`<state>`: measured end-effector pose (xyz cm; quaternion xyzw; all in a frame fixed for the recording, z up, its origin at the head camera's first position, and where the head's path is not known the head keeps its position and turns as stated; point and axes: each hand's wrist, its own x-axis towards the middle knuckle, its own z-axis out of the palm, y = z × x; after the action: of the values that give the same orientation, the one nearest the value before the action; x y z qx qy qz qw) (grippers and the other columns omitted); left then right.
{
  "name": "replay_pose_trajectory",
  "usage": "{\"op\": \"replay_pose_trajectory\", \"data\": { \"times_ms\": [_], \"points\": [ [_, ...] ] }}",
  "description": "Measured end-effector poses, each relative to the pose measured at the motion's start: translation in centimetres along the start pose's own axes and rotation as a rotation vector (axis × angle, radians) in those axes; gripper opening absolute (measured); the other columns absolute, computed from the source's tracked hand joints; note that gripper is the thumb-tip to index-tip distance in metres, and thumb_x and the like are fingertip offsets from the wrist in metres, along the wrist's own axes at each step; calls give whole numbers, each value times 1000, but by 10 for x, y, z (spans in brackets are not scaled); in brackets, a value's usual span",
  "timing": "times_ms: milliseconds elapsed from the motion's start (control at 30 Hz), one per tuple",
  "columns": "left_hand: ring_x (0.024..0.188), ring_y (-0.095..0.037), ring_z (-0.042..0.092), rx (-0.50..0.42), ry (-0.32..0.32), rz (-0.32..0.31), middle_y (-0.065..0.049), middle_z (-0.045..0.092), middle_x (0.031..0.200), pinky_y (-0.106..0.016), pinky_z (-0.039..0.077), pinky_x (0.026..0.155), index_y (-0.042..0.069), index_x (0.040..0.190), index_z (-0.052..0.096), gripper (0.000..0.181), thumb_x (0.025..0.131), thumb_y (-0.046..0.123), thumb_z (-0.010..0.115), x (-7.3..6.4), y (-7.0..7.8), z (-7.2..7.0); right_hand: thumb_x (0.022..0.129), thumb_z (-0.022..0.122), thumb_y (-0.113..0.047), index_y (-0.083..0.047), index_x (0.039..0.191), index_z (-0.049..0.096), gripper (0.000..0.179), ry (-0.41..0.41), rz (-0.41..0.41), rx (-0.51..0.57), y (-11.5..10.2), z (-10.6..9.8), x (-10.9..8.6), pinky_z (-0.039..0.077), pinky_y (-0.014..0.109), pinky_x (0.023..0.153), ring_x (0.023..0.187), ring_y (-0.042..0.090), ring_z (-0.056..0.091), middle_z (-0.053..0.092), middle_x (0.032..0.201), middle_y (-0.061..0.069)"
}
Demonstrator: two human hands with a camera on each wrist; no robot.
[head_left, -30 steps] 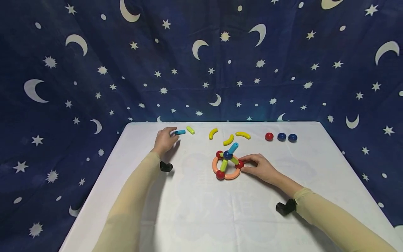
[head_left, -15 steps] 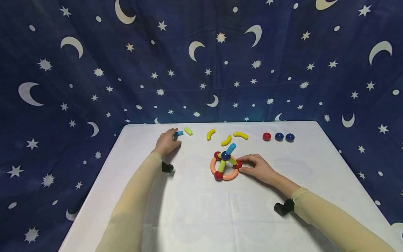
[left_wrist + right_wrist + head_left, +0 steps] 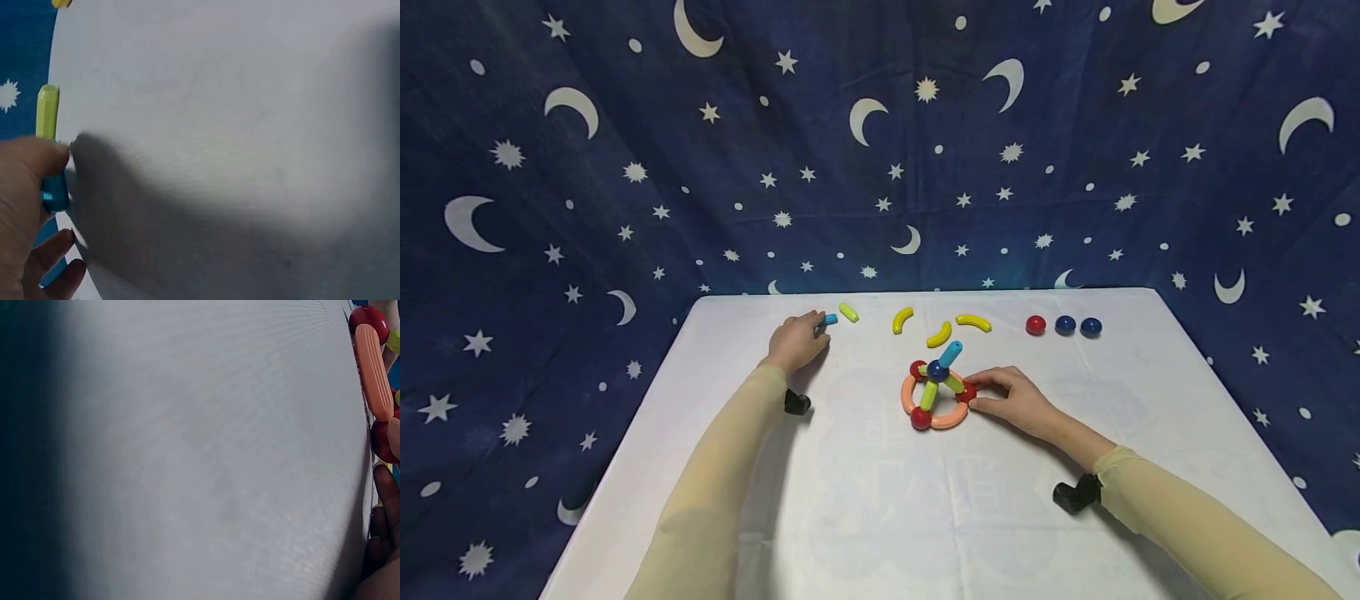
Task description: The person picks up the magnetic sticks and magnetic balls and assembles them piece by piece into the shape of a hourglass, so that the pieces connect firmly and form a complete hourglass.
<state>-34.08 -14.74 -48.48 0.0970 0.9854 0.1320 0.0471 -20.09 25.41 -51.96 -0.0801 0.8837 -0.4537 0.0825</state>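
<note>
My left hand point(image 3: 797, 342) is at the far left of the table, pinching a light blue rod point(image 3: 830, 319); the left wrist view shows the thumb across the middle of this blue rod point(image 3: 55, 192). My right hand point(image 3: 1018, 404) pinches a red ball point(image 3: 966, 392) at the right of a built frame. That frame has a ring of curved orange pieces point(image 3: 950, 418) joined by red balls. Green rods point(image 3: 928, 396) lean up from it to a dark blue ball point(image 3: 937, 372), from which another light blue rod point(image 3: 951, 354) sticks up at a tilt.
A green rod point(image 3: 848, 312) lies just right of the left fingertips. Behind the frame are three curved yellow pieces point(image 3: 973, 322). Farther right, a loose red ball point(image 3: 1035, 325) sits beside two dark blue balls point(image 3: 1065, 325). A starry curtain point(image 3: 880, 167) hangs behind the white table point(image 3: 865, 500).
The left fingers have closed in around the light blue rod, which shows less than before. The right hand keeps its hold on the red ball. The head view has shifted slightly.
</note>
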Motion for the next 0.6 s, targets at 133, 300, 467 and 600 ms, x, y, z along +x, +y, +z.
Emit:
{"op": "replay_pose_trajectory", "data": {
  "times_ms": [133,300,467,600],
  "points": [
    [129,-36,57,63,69,2,-11,58,146,-53,45,105,12,145,59,45,103,27,62,-3,1,1,90,80,-40,-22,129,70,44,1,2,-10,0,0,0,36,54,110,126,24,46,65,127,-1],
    [106,-31,68,70,179,10,-6,74,120,-47,54,88,14,124,75,28,99,25,70,-7,0,1,90,80,-40,-22,129,70,44,1,5,-5,-1,1,0,36,55,110,127,25,46,65,127,0],
    [99,-29,66,-2,195,4,-5,76,110,-45,53,85,13,113,79,20,97,24,73,-13,-2,0,90,80,-40,-22,129,70,44,2,7,-6,-1,1,0,36,55,110,127,25,46,65,128,0],
    [98,-28,63,-94,128,-14,-5,74,107,-45,51,86,11,112,76,22,97,27,74,-18,-3,-1,89,80,-41,-22,129,70,45,5,9,-6,-1,1,0,36,55,110,127,25,46,65,128,0]
  ]
}}
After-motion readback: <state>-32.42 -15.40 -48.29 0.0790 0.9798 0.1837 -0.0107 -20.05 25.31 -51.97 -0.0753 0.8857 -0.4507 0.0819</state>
